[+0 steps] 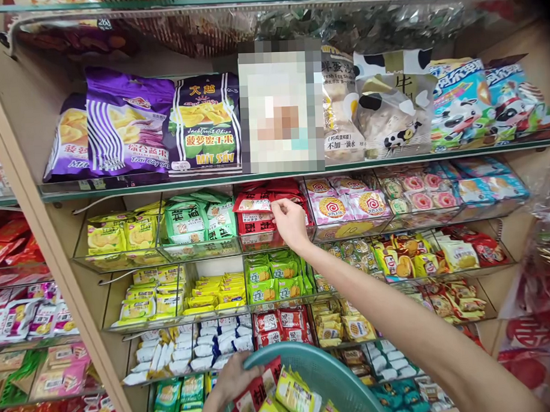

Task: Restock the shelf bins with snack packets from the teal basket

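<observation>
My right hand point(291, 222) reaches to the upper row of shelf bins, its fingers pinched on the end of a red snack packet point(253, 202). That packet lies over other red packets point(255, 223) in the same clear bin. Low in the view, my left hand point(233, 376) grips the left rim of a teal plastic basin point(353, 380). Inside the basin are yellow snack packets point(298, 394) and a red packet point(250, 404) close to my left fingers. The basin's lower part is out of view.
Purple bags of chips point(128, 124) and a cow-print bag point(395, 105) stand on the glass shelf above. Green packets point(189, 220) and pink packets point(349, 202) fill the neighbouring bins. Clear dividers and a wooden upright point(59, 237) frame the rows.
</observation>
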`<action>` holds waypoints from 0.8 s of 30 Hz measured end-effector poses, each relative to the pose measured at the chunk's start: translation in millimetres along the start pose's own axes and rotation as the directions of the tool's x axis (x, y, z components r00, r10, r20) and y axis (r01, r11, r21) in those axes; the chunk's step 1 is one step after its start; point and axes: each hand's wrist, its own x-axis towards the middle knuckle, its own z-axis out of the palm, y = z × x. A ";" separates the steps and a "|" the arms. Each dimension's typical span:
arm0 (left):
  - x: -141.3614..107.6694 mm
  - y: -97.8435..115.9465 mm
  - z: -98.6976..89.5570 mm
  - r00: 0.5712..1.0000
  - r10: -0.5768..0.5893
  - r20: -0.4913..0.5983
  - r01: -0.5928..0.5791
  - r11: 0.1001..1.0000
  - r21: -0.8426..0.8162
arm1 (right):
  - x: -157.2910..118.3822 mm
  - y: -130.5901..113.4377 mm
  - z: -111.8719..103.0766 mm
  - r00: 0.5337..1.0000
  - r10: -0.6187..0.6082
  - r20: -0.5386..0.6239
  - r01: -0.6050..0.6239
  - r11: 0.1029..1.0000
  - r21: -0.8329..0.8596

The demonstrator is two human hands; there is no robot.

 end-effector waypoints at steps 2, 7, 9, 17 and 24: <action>-1.3 2.0 -1.1 1.000 -0.008 -0.005 0.008 1.000 0.015 | 4.4 2.2 2.8 0.997 0.073 -0.012 -0.072 0.993 0.097; -3.9 6.6 -2.0 1.000 -0.022 -0.004 0.022 0.999 0.040 | 8.7 5.9 7.8 0.979 0.194 -0.057 -0.168 0.936 0.309; -4.8 7.7 -2.0 1.000 -0.015 -0.005 0.015 0.999 0.040 | 8.3 5.7 7.4 0.975 0.208 -0.082 -0.167 0.921 0.351; -5.8 6.3 -3.9 1.000 -0.016 -0.002 0.016 1.000 0.008 | -15.8 -12.9 -27.8 0.971 0.211 -0.117 -0.146 0.901 0.409; -3.4 7.2 -5.1 0.999 -0.044 -0.014 0.045 0.996 0.080 | -110.5 -18.0 -100.7 0.905 0.423 -0.035 -0.376 0.838 0.396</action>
